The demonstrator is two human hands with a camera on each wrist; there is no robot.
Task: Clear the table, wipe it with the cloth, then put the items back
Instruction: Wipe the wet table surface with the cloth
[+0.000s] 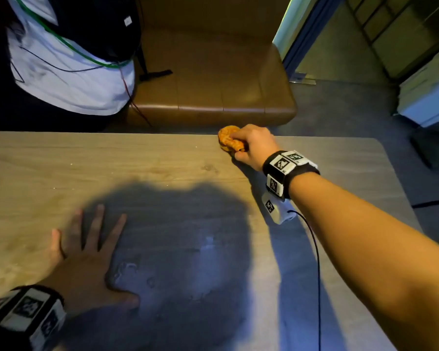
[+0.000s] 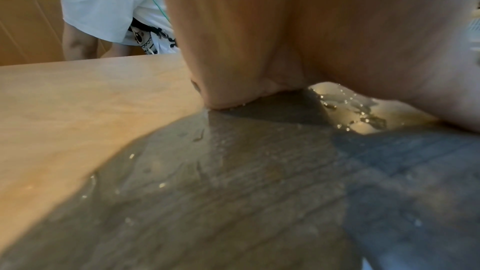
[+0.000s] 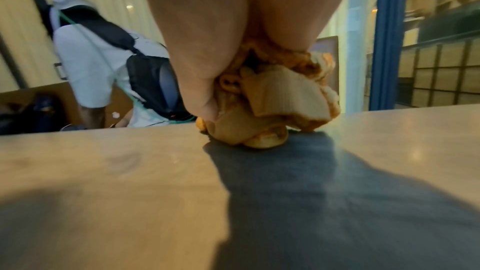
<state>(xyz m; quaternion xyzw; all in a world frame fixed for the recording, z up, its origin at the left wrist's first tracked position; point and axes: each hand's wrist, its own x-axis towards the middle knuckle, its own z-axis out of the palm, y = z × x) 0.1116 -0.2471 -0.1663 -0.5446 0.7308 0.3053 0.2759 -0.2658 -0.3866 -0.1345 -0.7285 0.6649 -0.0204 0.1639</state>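
Note:
A bunched orange cloth lies against the far edge of the wooden table. My right hand grips it and presses it down onto the tabletop; in the right wrist view the cloth bulges out below the thumb and fingers. My left hand lies flat on the near left part of the table with its fingers spread, holding nothing. In the left wrist view the palm rests on the table, and water droplets glisten on the wood beside it.
A brown leather bench stands just beyond the table's far edge. A person in a white shirt with a black backpack bends over at the far left. A blue door frame and grey floor are at the right.

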